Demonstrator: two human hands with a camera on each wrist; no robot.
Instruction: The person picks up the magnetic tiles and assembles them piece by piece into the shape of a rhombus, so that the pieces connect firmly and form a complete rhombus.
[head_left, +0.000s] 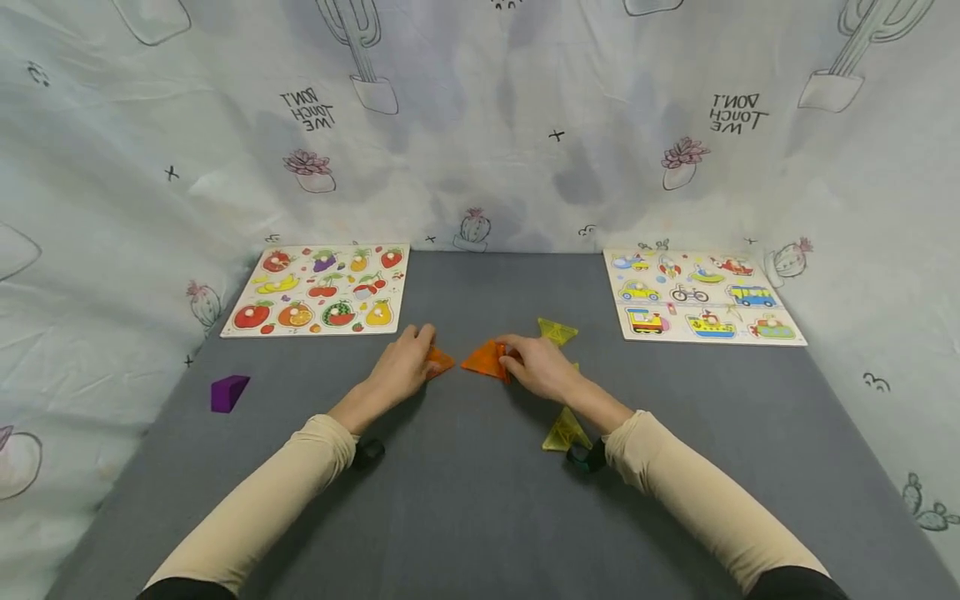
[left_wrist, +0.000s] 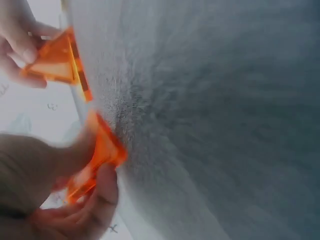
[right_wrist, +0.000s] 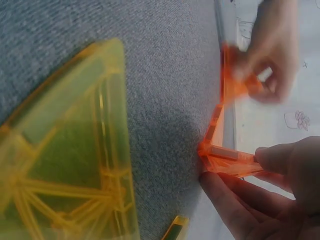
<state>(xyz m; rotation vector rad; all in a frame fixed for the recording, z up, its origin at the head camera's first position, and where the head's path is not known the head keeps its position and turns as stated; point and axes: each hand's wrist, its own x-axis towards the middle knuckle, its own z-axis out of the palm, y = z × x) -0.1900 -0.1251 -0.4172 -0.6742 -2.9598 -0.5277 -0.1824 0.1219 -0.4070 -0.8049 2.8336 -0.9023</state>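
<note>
Two translucent orange triangular tiles are in hand near the middle of the table. The left hand (head_left: 403,360) pinches one orange tile (head_left: 438,362) between thumb and fingers; in the left wrist view this orange piece (left_wrist: 104,147) is tilted, its lower part covered by fingers. Facing it, the right hand (head_left: 542,365) pinches the other orange piece (head_left: 486,360), which looks like joined triangles standing up in the right wrist view (right_wrist: 227,157). A small gap parts the two pieces in the head view.
Yellow triangular tiles (head_left: 566,431) lie around the right forearm, with another yellow tile (head_left: 557,332) behind the right hand. A purple block (head_left: 228,392) sits at left. At the back stand a fruit puzzle board (head_left: 315,292) and a vehicle puzzle board (head_left: 705,298), before a patterned cloth.
</note>
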